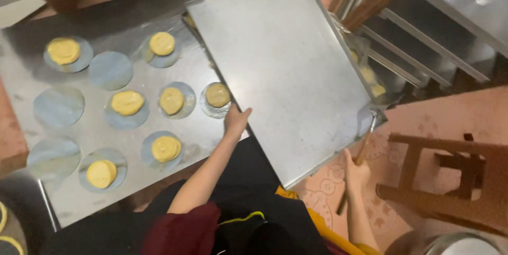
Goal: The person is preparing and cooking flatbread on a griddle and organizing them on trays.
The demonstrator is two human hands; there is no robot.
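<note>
Hands are gripping an empty steel tray (286,70): left hand (235,121) fingers clamped on its near edge, right hand (355,170) fingers closed on the corner, also pinning a wooden-handled spatula (365,128). Tray is tilting over the steel tabletop (84,202), beside yellow dough rounds (127,102) on paper discs. Wooden stool (450,175) is standing on pink tiled floor.
</note>
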